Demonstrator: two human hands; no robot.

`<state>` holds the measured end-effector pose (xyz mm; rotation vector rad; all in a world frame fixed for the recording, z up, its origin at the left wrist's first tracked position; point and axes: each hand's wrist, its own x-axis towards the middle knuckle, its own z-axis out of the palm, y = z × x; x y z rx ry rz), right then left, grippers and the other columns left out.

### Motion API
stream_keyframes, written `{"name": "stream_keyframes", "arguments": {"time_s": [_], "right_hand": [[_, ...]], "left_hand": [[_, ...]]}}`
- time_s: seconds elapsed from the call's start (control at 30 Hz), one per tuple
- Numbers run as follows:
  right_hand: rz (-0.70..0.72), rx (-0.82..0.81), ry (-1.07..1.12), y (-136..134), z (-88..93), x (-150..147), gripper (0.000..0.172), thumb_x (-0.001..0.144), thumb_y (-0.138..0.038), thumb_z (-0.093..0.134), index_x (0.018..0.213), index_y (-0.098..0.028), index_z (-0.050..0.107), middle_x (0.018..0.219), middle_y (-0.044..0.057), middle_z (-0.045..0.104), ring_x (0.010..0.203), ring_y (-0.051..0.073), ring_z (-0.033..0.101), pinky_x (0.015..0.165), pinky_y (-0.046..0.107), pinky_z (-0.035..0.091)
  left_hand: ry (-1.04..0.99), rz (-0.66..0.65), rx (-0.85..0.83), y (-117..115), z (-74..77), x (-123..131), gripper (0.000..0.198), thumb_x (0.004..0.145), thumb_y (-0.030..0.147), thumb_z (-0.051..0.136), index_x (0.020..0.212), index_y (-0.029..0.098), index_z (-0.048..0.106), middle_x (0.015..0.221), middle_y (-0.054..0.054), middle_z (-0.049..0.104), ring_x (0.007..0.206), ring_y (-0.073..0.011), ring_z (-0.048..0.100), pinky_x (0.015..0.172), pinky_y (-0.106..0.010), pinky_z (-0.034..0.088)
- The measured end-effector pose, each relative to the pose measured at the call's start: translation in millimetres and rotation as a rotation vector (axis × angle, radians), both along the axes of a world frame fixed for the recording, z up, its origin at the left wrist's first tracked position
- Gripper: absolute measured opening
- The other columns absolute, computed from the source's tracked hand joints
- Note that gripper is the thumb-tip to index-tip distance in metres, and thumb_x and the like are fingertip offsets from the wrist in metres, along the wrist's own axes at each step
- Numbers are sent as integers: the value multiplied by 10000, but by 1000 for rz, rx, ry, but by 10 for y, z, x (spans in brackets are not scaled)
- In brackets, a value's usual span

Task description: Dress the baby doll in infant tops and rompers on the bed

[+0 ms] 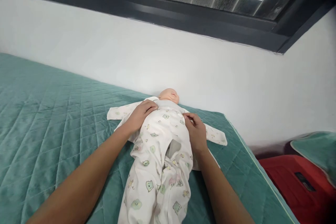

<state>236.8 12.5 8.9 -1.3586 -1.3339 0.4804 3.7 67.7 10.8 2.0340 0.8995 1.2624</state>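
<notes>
A baby doll (168,95) lies on its back with its head toward the wall. It wears white baby pants (157,140) printed with small green animals, pulled high up the torso, with a grey gap showing at the crotch. Under it a matching white shirt (215,135) is spread, sleeves out to both sides. My left hand (141,113) is closed at the left of the waist edge, fingers on the cloth. On the opposite side my right hand (195,131) pinches the pants' edge between thumb and fingers. The doll's arms are hidden.
A green quilted bedspread (65,112) lies under the doll and runs up to a white wall (118,49). Above is a dark window frame (183,17). A red object (291,182), partly under green cloth (317,150), stands beyond the bed's right edge.
</notes>
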Motion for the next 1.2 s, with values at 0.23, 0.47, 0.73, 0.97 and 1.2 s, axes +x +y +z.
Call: {"name": "stream_keyframes", "arguments": {"time_s": [0.23,0.47,0.73,0.97,1.2], "right_hand": [[136,15,-76,218,161,-74,212,821,-420,624,860,-221,689,952,38,681,889,198,600,869,358,465],[433,-25,-498,481,455,-187,240,782,-476,690,856,-254,636,1079,32,593,1154,246,473,1014,410,368],[660,-199,-543,502,577,-209,294,825,-522,614,777,-233,591,1080,32,563,1067,213,515,962,357,397],[709,-208,-274,454,525,-134,366,850,-490,585,636,-196,543,1080,42,605,1070,219,546,927,341,397],[629,-204,-18,428,392,-190,320,833,-470,619,680,-198,552,1183,29,612,1014,203,565,844,319,426]], "left_hand": [[7,-90,20,49,-37,-30,188,927,338,519,970,216,656,1080,-69,637,1088,-214,558,1021,-376,395],[21,-59,-11,85,-99,-40,212,894,394,568,797,205,566,1168,-87,588,1168,-239,504,1040,-418,393],[345,-50,38,160,-82,-242,294,917,441,509,749,207,570,1407,-80,486,1402,-273,283,1169,-486,245],[322,-144,-143,33,73,-312,249,906,460,513,885,273,676,1505,-15,420,1443,-260,275,1173,-456,268],[72,-184,-250,17,50,-280,231,876,458,570,940,271,689,1514,-27,416,1410,-264,362,1116,-405,359]]}}
